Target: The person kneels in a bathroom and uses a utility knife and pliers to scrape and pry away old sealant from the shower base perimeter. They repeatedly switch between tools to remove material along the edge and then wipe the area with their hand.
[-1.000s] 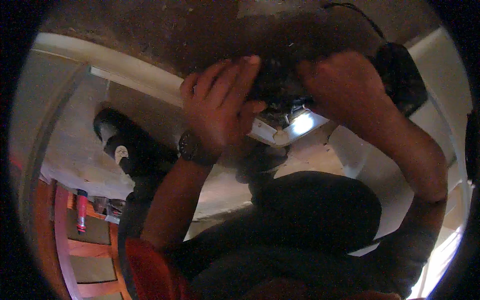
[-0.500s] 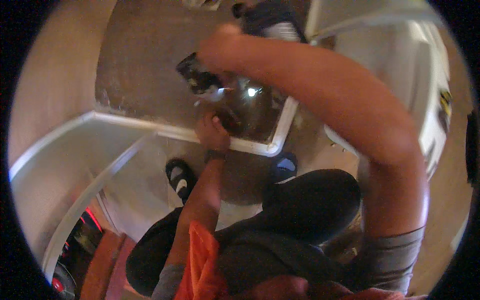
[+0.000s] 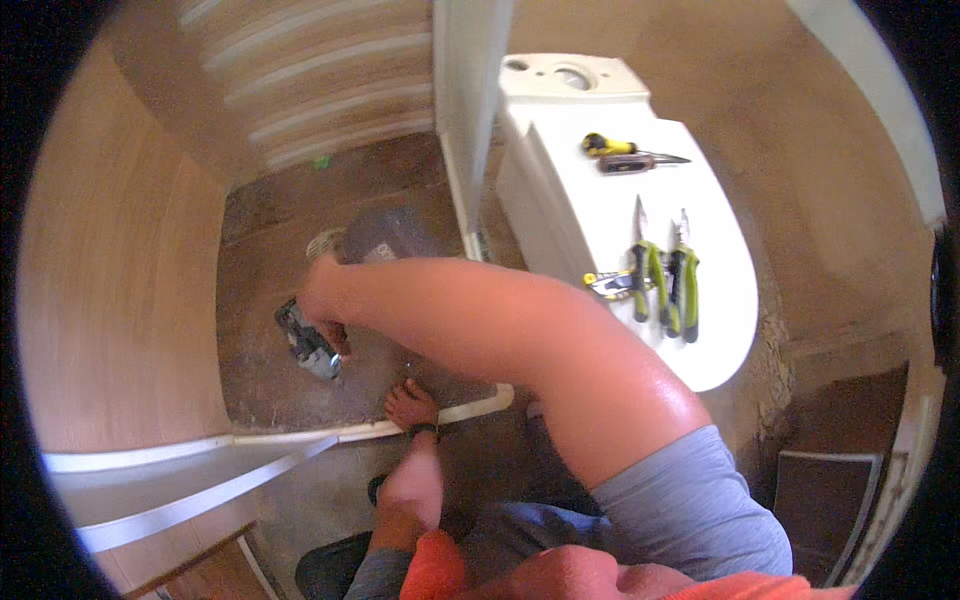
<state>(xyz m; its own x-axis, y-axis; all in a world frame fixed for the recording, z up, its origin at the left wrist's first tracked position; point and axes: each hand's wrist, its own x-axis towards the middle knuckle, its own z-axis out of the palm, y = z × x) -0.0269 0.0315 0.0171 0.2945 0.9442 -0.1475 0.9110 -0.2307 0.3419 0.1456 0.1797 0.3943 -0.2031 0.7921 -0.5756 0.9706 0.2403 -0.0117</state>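
Note:
My right hand [image 3: 325, 290] grips a black and grey power tool [image 3: 305, 340], seemingly a cordless drill, low over the brown floor panel [image 3: 270, 390]. The tool's front end is turned toward the floor, with a small bright spot at its tip. Close by on the right, my left hand [image 3: 410, 405] rests at the panel's near edge beside the white trim [image 3: 465, 410]. Its fingers are spread, and a dark band circles the wrist. My right forearm reaches across from the right. Behind it sits a blurred dark object [image 3: 390, 235] whose kind I cannot make out.
A white toilet-like unit [image 3: 545, 190] stands at right. On it lie a yellow-black screwdriver [image 3: 605, 147], a brown-handled one [image 3: 625, 165], two green-handled pliers [image 3: 650, 270] and a yellow tool [image 3: 610, 286]. A white upright frame [image 3: 465, 90] and a wooden wall [image 3: 120, 270] flank the panel.
My view has shifted, bringing the white unit and its tools into sight. My right hand has moved the power tool leftward from my left hand. The bright light patch on the panel is gone.

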